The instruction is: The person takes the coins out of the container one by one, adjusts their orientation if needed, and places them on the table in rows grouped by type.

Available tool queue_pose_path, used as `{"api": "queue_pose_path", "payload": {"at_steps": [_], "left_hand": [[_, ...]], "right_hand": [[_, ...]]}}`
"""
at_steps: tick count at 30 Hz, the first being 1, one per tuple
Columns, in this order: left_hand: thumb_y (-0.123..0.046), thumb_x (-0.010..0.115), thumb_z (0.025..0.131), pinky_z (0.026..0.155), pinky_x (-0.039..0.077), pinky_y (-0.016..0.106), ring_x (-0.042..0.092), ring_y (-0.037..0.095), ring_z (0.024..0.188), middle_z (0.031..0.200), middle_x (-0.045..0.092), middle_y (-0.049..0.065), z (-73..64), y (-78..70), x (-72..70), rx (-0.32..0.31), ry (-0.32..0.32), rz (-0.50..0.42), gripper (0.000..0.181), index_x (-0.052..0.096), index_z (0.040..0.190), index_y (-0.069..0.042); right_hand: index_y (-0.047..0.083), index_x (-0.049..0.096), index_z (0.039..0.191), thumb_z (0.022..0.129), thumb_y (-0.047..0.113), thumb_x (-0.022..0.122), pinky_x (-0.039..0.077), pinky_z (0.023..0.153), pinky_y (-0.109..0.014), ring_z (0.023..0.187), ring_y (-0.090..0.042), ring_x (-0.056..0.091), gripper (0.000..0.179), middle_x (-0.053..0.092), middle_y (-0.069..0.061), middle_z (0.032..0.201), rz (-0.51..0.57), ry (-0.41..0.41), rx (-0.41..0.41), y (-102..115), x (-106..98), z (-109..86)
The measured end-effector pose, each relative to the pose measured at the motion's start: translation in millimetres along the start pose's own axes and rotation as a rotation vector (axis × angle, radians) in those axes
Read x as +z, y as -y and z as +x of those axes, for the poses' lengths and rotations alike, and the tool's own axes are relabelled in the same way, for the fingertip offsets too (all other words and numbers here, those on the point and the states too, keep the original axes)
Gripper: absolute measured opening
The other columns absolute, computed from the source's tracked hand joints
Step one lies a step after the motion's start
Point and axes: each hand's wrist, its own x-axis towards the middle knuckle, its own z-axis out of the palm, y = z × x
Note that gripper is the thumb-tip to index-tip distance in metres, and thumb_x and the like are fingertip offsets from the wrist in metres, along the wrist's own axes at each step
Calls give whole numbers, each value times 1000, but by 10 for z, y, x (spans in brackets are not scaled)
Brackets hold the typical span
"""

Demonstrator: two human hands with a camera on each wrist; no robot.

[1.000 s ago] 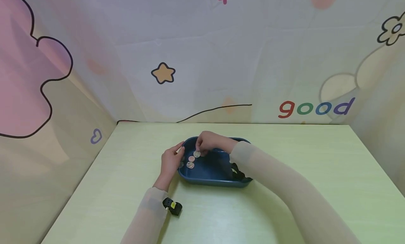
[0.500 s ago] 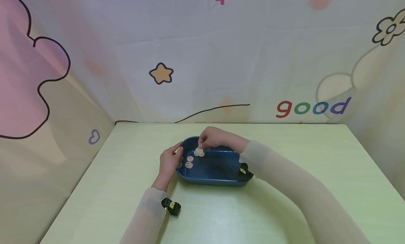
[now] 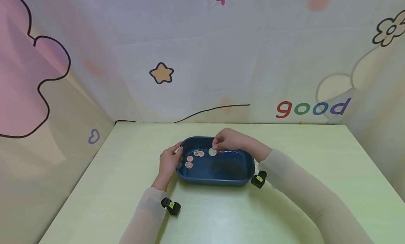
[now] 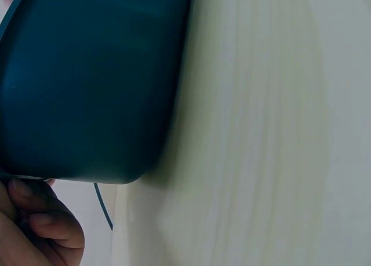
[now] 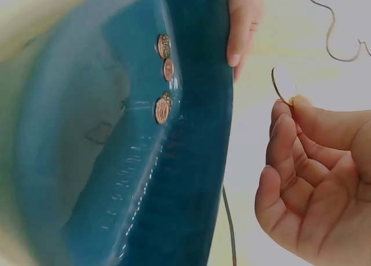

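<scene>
A dark blue tray (image 3: 218, 182) stands on the table, and its left end is gripped at the rim by my left hand (image 3: 169, 163). In the left wrist view, the fingers of that hand (image 4: 49, 228) are bent beside the tray's end. My right hand (image 3: 232, 140) pinches a silvery coin (image 3: 212, 152) over the back part of the tray. From the right wrist, the same coin (image 5: 282, 86) appears between thumb and fingertip, brightly washed out. Several coins lie in the tray's left part, among them a coppery coin (image 3: 190, 159) and a pinkish coin (image 3: 201, 154) partly over another.
The pale green tabletop (image 3: 126, 173) surrounds the tray. A printed cloth backdrop (image 3: 205, 68) rises behind the table's back edge. A small black camera (image 3: 171, 206) is strapped to the left wrist, and another camera (image 3: 259, 179) hangs at the right wrist beside the tray.
My right hand has lifted a coin from near the tray's back left and moved right with it. Two overlapping coins there now show uncovered. My left hand keeps its place on the rim.
</scene>
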Motion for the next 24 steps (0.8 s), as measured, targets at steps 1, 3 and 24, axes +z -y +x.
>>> {"api": "queue_pose_path", "payload": {"at_steps": [1,3,24], "left_hand": [[-23,60,102,53,32,23,39,10,53,55,38,-6,2,-1,1,1,0,-1,37,67,136,-10],[-23,60,102,53,32,23,39,10,53,55,39,-6,3,-1,2,-1,1,2,37,67,136,-11],[-23,59,102,51,33,21,41,8,50,55,40,-6,-7,-4,8,-11,17,-32,38,66,137,-10]], "right_hand": [[2,72,89,101,12,61,43,64,-24,66,-11,58,19,70,-9,78,7,-4,-1,-28,-2,-38],[2,72,90,102,13,61,44,64,-24,67,-11,59,19,69,-7,79,27,-11,7,-81,-8,-113],[-1,69,98,101,9,59,48,66,-29,74,-17,58,15,66,-13,85,180,-123,116,-488,-17,-740]]}}
